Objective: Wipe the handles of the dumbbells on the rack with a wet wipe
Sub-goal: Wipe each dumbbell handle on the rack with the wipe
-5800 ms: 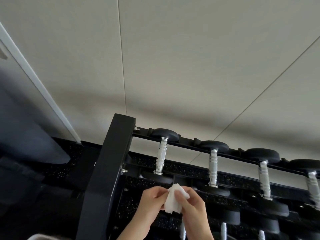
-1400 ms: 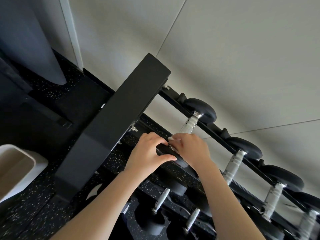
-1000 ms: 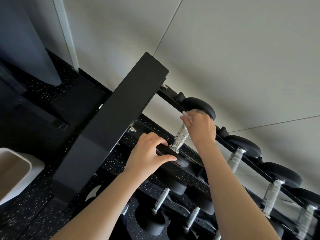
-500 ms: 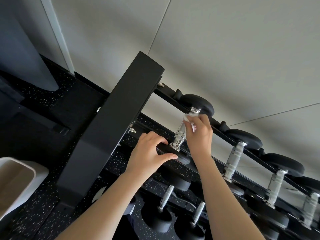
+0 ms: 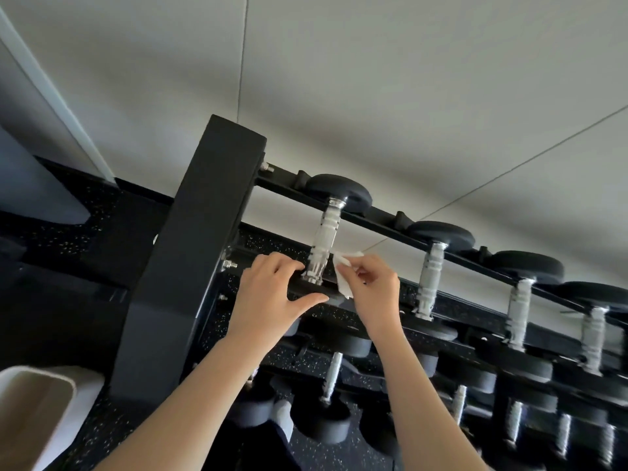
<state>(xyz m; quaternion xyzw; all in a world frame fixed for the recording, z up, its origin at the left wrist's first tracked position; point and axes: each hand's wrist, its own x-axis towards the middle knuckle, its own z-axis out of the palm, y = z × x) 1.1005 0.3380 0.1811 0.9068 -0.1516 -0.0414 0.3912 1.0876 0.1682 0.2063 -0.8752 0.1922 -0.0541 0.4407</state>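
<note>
At the left end of the rack's (image 5: 190, 266) top row, the leftmost handle (image 5: 325, 237) is best cleaned with the wet wipe (image 5: 342, 271) wrapped fully round it and drawn along its whole ribbed length while the dumbbell is steadied. The black near head (image 5: 307, 291) is gripped by the left hand (image 5: 272, 295). The wipe is pinched in the right hand (image 5: 373, 290), just right of the handle's lower end and apparently not yet around it.

My left hand (image 5: 272, 295) and right hand (image 5: 375, 288) are bare, the fingers slender and smooth. Back from the fingers, each wrist widens into a bare arm, left forearm (image 5: 204, 385) and right forearm (image 5: 419, 385), uncovered right down to the lower edge of view.
</note>
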